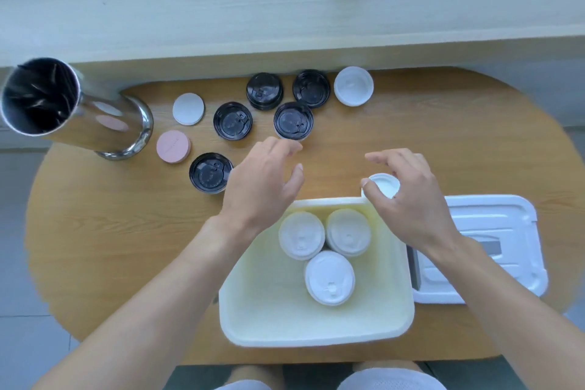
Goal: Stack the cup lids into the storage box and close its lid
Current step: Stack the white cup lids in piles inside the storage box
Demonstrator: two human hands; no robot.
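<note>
Wooden oval table (95,247) fills the view. At 6 o'clock sits the cream storage box (316,323), holding 3 white lid stacks (329,277); its white box lid (493,231) lies beside it at 3 o'clock. At 10 o'clock stands a steel cylinder (63,104). 5 black cup lids (232,120) lie around 12 o'clock, with a white lid (353,85) at 1 o'clock. The left hand (262,180) hovers, fingers spread, gripping nothing. The right hand (408,193) pinches a small white lid (384,185) over the box's far rim.
</note>
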